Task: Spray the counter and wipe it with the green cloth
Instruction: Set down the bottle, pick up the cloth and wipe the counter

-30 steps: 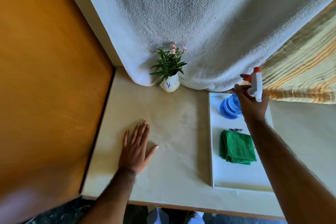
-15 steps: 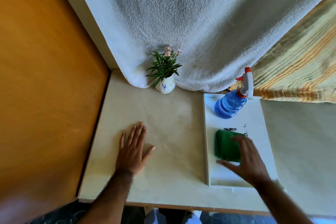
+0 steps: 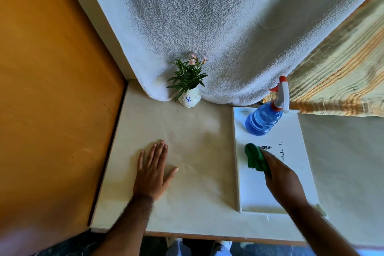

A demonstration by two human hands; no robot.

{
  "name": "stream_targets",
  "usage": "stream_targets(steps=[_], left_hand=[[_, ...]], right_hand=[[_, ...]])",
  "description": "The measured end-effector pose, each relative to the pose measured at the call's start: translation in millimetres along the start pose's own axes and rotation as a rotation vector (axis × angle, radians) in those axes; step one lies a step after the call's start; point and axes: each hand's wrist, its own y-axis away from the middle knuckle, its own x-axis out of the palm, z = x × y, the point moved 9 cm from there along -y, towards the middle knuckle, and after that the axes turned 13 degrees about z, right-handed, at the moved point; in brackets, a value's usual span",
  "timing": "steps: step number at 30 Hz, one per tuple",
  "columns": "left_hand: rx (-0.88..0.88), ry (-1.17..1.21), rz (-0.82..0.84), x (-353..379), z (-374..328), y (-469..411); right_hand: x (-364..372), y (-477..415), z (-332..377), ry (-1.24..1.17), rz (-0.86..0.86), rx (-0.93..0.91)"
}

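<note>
The green cloth (image 3: 255,158) is bunched up over the white tray (image 3: 295,131), and my right hand (image 3: 280,178) is closed around its near end. At the tray's far end stands the blue spray bottle (image 3: 262,119), with a white and red trigger head, apart from both hands. My left hand (image 3: 152,172) lies flat on the cream counter (image 3: 197,141), fingers spread, holding nothing. A faint damp patch shows on the counter between the hands.
A small white vase with a green plant (image 3: 189,91) stands at the counter's back edge against a hanging white towel (image 3: 207,27). An orange wooden panel (image 3: 52,89) borders the counter on the left. A striped cloth (image 3: 336,81) hangs at the right.
My right hand let go of the spray bottle, left it standing on the tray, came down to the green cloth and closed on it, bunching it. The left hand stayed flat.
</note>
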Motion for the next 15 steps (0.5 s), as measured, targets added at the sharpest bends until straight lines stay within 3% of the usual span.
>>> stream_targets(steps=[8,15], left_hand=[[0.004,0.014,0.019,4,3,-2],[-0.002,0.012,0.024,9,7,-2]], right_hand=[[-16,-56,160,0.092,-0.097,-0.645],[-13,-131,227,0.25,-0.146,-0.832]])
